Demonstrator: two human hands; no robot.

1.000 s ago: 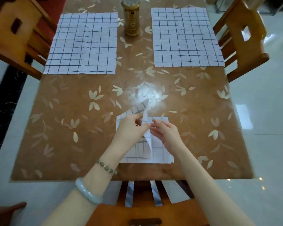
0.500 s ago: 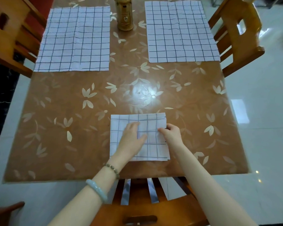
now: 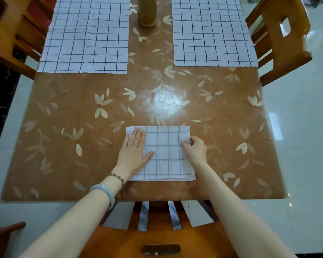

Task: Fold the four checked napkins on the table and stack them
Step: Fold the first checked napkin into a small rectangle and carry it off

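If the right hand, pinching the right edge of the folded pile, tugged too hard, the pile would likely skew near the front edge of the table — its layers sat uneven at the near side. The left hand lay flat, fingers straight, pressing the pile's left part. 2 more lay unfolded — the far-left napkin and the far-right napkin.

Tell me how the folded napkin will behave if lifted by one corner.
Probably floppy: the folded napkin is thin cloth with layers splaying at its near edge, so it may sag and unfold. Likely light. Pushed, it might slide on the glossy table.
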